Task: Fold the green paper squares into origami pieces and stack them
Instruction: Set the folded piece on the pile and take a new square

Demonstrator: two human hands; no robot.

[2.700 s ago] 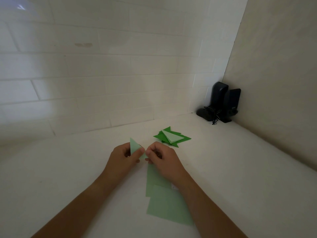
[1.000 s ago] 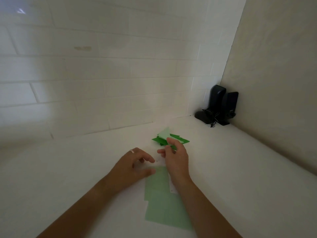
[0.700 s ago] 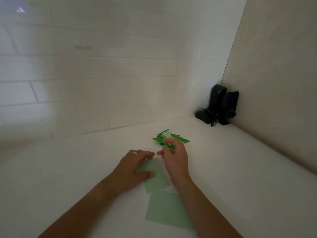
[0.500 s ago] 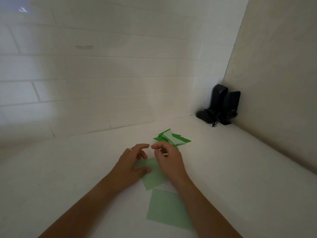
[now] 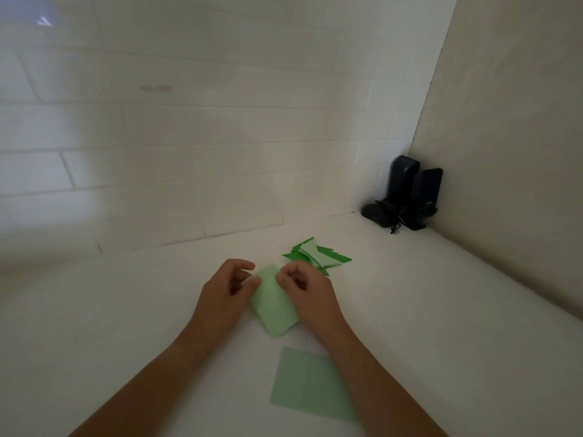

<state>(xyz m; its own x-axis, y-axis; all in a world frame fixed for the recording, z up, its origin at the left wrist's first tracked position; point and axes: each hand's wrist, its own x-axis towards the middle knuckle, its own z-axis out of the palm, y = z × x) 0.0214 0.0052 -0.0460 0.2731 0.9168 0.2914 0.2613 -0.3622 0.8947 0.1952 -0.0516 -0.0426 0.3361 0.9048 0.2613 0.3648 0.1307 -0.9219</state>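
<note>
A light green paper square (image 5: 273, 305) lies tilted on the white counter between my two hands. My left hand (image 5: 224, 294) holds its left edge with curled fingers and thumb. My right hand (image 5: 304, 291) pinches its upper right edge, fingers curled. Another flat green square (image 5: 307, 386) lies nearer me, partly under my right forearm. A pile of folded green pieces (image 5: 318, 256) sits just beyond my right hand, dark green ones below and pale ones on top.
A black device with a cord (image 5: 405, 200) stands in the far right corner. A tiled wall (image 5: 189, 137) runs along the back and a plain wall (image 5: 511, 152) along the right. The white counter (image 5: 441, 310) stretches right and left of the papers.
My right hand laid the folded piece on the pile and came back. My left hand slid a fresh square off the stack, and both hands now hold it.
</note>
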